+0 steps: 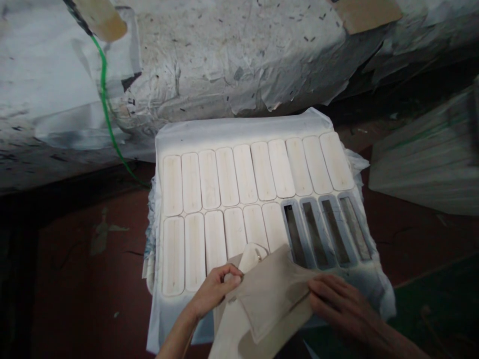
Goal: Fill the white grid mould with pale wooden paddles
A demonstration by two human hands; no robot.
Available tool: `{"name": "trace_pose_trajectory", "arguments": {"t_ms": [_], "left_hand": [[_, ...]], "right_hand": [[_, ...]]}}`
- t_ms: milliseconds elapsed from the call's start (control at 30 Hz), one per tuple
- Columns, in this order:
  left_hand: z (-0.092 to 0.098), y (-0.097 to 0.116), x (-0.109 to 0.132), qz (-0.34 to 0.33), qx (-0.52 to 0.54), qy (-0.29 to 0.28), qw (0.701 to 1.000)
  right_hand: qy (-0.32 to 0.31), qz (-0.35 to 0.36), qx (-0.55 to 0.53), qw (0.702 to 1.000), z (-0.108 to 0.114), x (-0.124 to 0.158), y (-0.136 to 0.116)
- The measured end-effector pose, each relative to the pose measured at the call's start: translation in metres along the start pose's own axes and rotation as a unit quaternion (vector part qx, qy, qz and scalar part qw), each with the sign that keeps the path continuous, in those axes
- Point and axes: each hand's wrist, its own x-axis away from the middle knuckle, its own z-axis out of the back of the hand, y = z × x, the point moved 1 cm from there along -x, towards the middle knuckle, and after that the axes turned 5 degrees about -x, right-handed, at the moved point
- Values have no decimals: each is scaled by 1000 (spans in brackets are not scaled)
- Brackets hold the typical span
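Observation:
Between my two hands stretches a piece of beige fabric (272, 289), a sewn-looking item with a paler underside. My left hand (219, 286) pinches its left edge between thumb and fingers. On the other side my right hand (337, 299) grips a drawn-out corner, its fingers curled. Below the fabric lies a board covered with white cloth (239, 127). Two rows of long, rounded off-white pads (227, 175) rest on it. Toward the right of the near row, several grey rounded frames (312, 234) show dark slots. The fabric hides parts of the near pads.
Behind the board runs a ledge wrapped in stained, torn paper (232, 60). A green cord (104, 94) hangs down from a yellowish container (105, 22) at upper left. Brown cardboard (368, 15) lies at upper right, and a pale stack (426, 154) stands to the right.

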Motion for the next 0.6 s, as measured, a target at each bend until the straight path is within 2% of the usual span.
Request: {"name": "trace_pose_trajectory", "arguments": {"t_ms": [67, 133, 233, 300, 333, 400, 533, 600], "left_hand": [[1, -2, -2, 8, 20, 31, 999], [2, -3, -4, 17, 63, 48, 997], [5, -5, -5, 24, 116, 68, 991], [6, -7, -6, 31, 146, 83, 985], [7, -9, -7, 35, 164, 87, 982], [8, -12, -7, 41, 198, 90, 975], [8, -11, -5, 31, 231, 90, 968], [7, -8, -3, 37, 223, 115, 967]], "right_hand": [[58, -120, -71, 988, 0, 23, 8], [128, -267, -134, 946, 0, 44, 16], [248, -466, -193, 827, 2, 61, 26], [303, -545, -243, 743, 4, 61, 33], [323, -566, -264, 711, 5, 59, 36], [365, -578, -291, 670, 6, 52, 43], [443, -565, -318, 619, 1, 49, 55], [456, -548, -347, 610, -4, 51, 58]]}}
